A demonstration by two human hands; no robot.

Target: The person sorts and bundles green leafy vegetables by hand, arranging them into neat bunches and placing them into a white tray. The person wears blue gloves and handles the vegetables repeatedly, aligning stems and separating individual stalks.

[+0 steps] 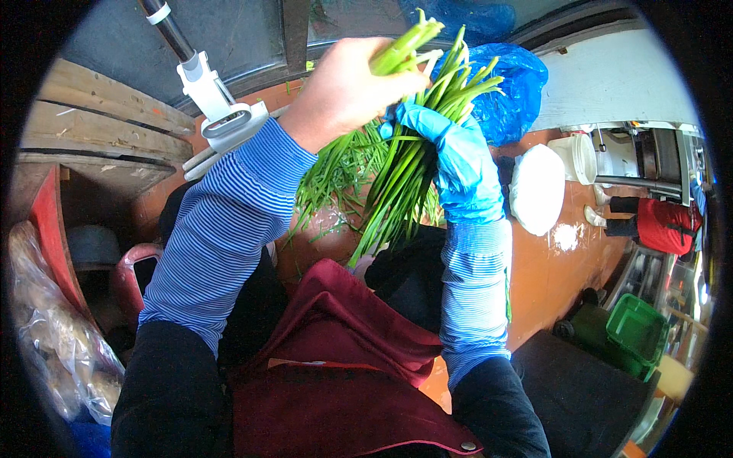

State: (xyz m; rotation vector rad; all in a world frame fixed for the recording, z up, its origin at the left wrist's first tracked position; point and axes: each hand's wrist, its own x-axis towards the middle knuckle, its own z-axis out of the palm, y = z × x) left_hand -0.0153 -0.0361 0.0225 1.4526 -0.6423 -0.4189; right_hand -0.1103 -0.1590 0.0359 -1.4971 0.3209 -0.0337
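My left hand (346, 86), bare, is closed around a thick clump of pale green stems (404, 48) whose ends point up and away from me. Right beside it, my right hand (458, 149) in a light blue disposable glove grips a larger bunch of garlic chives or similar long greens (404, 183). Pale stem ends fan out above the glove, and the dark green leaves hang down towards my lap. The fingers of both hands are partly hidden. Below them, a loose heap of greens (343, 172) lies on the tiled floor.
A blue plastic bag (507, 91) stands beyond my right hand. On the left are a flat mop head (229, 123) and wooden boards (109, 126). To the right are a white bundle (537, 189), a white bucket (578, 157), a green crate (637, 332) and a person in red (667, 226).
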